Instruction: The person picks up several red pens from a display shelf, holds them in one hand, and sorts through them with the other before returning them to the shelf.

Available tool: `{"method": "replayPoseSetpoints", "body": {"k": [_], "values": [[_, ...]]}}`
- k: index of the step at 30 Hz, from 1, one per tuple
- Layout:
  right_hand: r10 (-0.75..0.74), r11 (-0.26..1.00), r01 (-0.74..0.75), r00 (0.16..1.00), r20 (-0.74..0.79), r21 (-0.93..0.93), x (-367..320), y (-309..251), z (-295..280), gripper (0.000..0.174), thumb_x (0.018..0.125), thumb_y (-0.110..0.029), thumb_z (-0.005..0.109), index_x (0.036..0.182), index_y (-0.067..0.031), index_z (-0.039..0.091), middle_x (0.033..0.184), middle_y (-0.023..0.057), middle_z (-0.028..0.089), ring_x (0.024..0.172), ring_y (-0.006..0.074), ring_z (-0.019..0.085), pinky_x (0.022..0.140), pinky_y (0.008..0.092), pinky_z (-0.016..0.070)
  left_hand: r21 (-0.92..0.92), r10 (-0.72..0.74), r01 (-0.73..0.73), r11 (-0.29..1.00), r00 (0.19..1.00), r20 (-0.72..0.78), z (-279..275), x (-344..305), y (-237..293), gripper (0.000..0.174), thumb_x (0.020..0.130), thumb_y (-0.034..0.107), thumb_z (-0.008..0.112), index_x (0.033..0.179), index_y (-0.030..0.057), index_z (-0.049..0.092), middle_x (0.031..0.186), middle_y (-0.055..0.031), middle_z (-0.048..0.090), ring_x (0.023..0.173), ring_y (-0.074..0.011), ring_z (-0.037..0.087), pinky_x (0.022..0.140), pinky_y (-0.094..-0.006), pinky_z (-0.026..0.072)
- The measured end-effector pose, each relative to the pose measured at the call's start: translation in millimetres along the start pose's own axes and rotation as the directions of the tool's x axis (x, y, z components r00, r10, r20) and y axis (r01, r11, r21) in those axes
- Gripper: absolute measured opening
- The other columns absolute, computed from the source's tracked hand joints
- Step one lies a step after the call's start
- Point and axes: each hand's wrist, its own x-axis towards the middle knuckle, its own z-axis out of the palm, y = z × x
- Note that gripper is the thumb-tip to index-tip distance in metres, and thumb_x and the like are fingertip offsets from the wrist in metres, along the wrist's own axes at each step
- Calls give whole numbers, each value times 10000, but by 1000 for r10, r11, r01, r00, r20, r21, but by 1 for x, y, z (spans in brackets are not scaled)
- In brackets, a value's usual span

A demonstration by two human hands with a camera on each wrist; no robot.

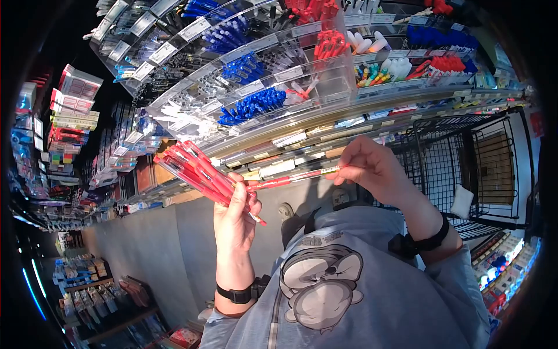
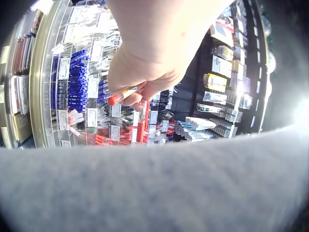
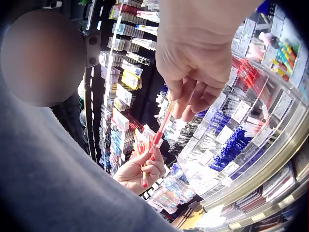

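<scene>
In the head view the left hand (image 1: 235, 215) grips a thick bunch of red pens (image 1: 197, 168), which fan out to the upper left. A single red pen (image 1: 290, 178) stretches between the hands; the right hand (image 1: 372, 171) pinches its far end with thumb and fingers, and its near end meets the left fingers. The right wrist view shows this pen (image 3: 161, 128) running from the right hand (image 3: 193, 72) down to the left hand (image 3: 140, 174). In the left wrist view a red pen end (image 2: 114, 99) pokes out of the left hand (image 2: 145, 67).
Clear tiered racks of pens (image 1: 250, 67) stand ahead, with blue pens (image 1: 253, 106) and red pens (image 1: 331, 45) in compartments. Notebooks lie on the shelf (image 1: 279, 168) below. A black wire cart (image 1: 436, 157) is at the right, holding a white item (image 1: 462, 202). More display racks stand at the left.
</scene>
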Motion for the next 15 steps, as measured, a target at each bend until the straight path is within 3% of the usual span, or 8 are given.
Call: {"method": "replayPoseSetpoints", "body": {"k": [4, 5, 6, 7, 8, 10, 12, 15], "values": [[25, 996, -21, 999, -42, 91, -1, 2, 2, 53, 862, -35, 552, 889, -8, 515, 844, 32, 567, 788, 99, 609, 690, 234, 462, 51, -30, 29, 998, 999, 16, -2, 5, 1, 191, 899, 137, 555, 1085, 103, 525, 905, -31, 556, 684, -95, 496, 529, -213, 390], [-45, 994, 41, 998, -32, -101, 1, 5, -1, 80, 857, -67, 570, 817, 1, 559, 845, 25, 536, 756, 93, 602, 668, 230, 458, 62, -34, 33, 998, 999, 15, -3, 7, 0, 192, 898, 136, 556, 1084, 104, 525, 910, -22, 549, 683, -94, 493, 528, -214, 387], [-50, 993, 44, 997, -54, -112, 2, 9, -4, 80, 857, -67, 570, 817, 1, 559, 845, 25, 536, 756, 93, 602, 668, 230, 458, 72, -39, 38, 997, 999, 14, -3, 10, -1, 192, 897, 135, 558, 1083, 104, 525, 916, -14, 542, 681, -92, 491, 528, -215, 385], [-107, 978, 100, 994, -25, -184, 3, 14, -7, 113, 856, -84, 574, 783, 2, 573, 845, 24, 524, 748, 92, 602, 659, 231, 456, 59, -45, 44, 997, 999, 6, -3, 12, -3, 190, 893, 121, 566, 1072, 86, 515, 883, -73, 598, 670, -78, 502, 528, -210, 402], [-156, 955, 153, 988, 7, -252, 3, 17, -10, 148, 855, -101, 578, 750, 3, 587, 844, 23, 512, 739, 91, 601, 650, 232, 454, 81, -60, 60, 995, 998, -6, -2, 15, -4, 190, 892, 120, 567, 1074, 90, 521, 847, -44, 577, 667, -76, 496, 528, -206, 401], [-95, 966, 90, 995, -9, -244, 3, 21, -12, 98, 873, -101, 547, 830, -14, 559, 861, 38, 533, 736, 108, 602, 639, 240, 453, 120, -94, 96, 988, 995, -19, -6, 21, -7, 181, 891, 121, 570, 1066, 93, 530, 815, -13, 546, 665, -74, 491, 528, -203, 401], [221, 975, -221, 975, 10, 15, 5, 28, -14, 66, 876, -80, 529, 905, -27, 503, 865, 61, 560, 757, 132, 613, 647, 249, 462, 158, -124, 125, 979, 992, -19, -5, 26, -7, 159, 889, 123, 574, 1043, 93, 544, 807, 5, 528, 661, -71, 484, 528, -201, 403], [177, 984, -177, 984, 29, 22, 4, 33, -17, 101, 873, -75, 531, 933, -38, 458, 866, 96, 625, 782, 147, 621, 657, 259, 466, 191, -122, 127, 973, 992, -41, -3, 33, -6, 166, 887, 131, 580, 1045, 96, 546, 834, 12, 530, 659, -72, 480, 518, -199, 391]]}}
